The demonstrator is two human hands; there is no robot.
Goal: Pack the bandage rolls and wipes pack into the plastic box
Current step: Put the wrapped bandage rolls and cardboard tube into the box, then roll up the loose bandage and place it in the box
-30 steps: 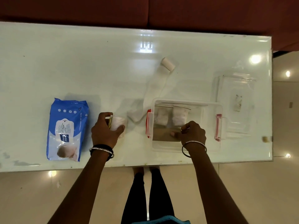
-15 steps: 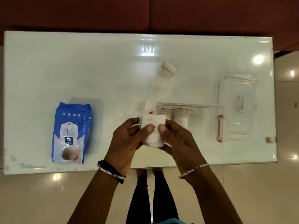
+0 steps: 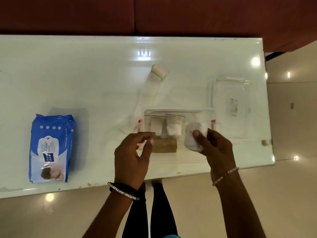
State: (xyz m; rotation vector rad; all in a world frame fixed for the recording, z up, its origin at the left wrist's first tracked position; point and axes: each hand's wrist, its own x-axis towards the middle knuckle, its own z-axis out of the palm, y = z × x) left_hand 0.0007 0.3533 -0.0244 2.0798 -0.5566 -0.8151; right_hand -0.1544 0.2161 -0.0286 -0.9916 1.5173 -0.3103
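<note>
Now right hand (image 3: 217,148) grips bandage roll (image 3: 193,136) — upright.

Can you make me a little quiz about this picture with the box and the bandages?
1. Which hand holds the white bandage roll?
2. True or false: the blue wipes pack is already in the plastic box.
3. Where is the unrolled bandage? A) in the box B) on the table beyond the box C) on the floor

Key
1. The right hand holds it over the right end of the box; the left hand holds nothing.
2. False. It lies on the table, far to the left.
3. B. Its loose strip trails back toward the box.
</note>
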